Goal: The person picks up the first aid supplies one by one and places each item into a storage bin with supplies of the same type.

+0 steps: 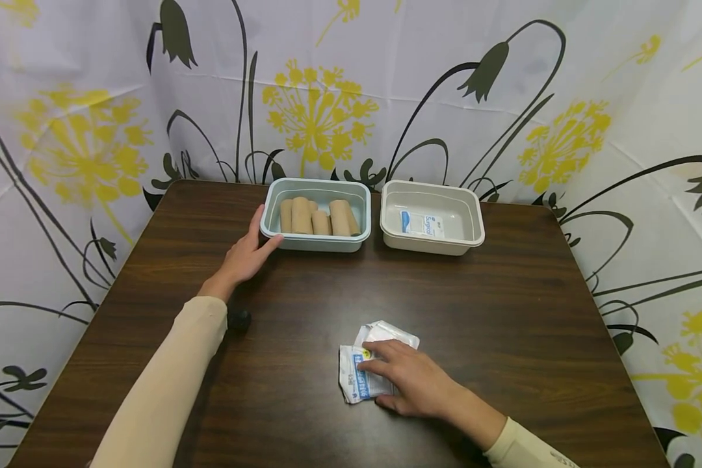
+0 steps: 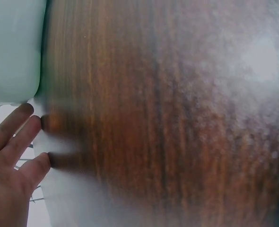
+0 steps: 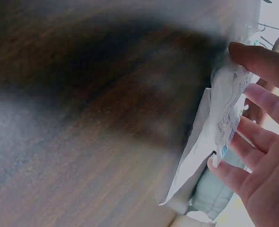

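Note:
My left hand is at the left end of a pale blue plastic bin, its fingers extended along the outer wall and its thumb near the front corner. Several brown cardboard tubes lie inside that bin. In the left wrist view the fingertips come right up to the bin's corner. My right hand rests over a small pile of white packets with blue print, fingers spread across the top one. The right wrist view shows its thumb and fingers around the edges of a crinkled white packet.
A cream plastic bin stands to the right of the blue one, with a white and blue packet lying in it. Both are near the far edge of the dark wooden table. Behind hangs a flower-patterned curtain.

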The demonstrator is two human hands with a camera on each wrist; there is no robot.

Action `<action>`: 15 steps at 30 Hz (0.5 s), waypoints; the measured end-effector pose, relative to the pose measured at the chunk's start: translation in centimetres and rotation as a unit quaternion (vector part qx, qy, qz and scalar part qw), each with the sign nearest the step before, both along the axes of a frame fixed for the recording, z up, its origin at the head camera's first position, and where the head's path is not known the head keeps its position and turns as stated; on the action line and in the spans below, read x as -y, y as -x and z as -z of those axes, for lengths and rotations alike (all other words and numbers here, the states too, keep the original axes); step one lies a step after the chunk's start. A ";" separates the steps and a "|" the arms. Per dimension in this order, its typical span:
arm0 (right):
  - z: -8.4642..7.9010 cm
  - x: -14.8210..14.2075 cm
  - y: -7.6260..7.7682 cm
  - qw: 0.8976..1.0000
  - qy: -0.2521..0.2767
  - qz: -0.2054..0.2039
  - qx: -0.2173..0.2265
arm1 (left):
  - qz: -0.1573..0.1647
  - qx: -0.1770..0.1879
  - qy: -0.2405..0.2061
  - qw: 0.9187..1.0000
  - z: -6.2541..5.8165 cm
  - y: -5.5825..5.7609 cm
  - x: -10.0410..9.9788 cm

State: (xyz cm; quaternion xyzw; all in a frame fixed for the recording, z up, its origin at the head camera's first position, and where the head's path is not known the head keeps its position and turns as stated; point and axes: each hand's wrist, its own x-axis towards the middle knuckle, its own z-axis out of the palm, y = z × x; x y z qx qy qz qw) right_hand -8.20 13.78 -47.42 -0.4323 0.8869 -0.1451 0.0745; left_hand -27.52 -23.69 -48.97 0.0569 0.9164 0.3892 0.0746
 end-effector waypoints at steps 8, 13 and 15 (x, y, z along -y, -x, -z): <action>-0.2 0.1 -0.2 1.000 0.010 -0.002 0.008 | -0.001 0.003 -0.003 1.000 0.0 -0.1 0.0; -0.9 0.0 0.1 1.000 0.016 0.001 0.012 | 0.000 0.001 -0.003 1.000 -0.1 -0.1 0.0; -1.3 -0.2 0.4 1.000 0.021 0.008 0.016 | -0.001 0.002 -0.003 1.000 -0.2 -0.1 0.0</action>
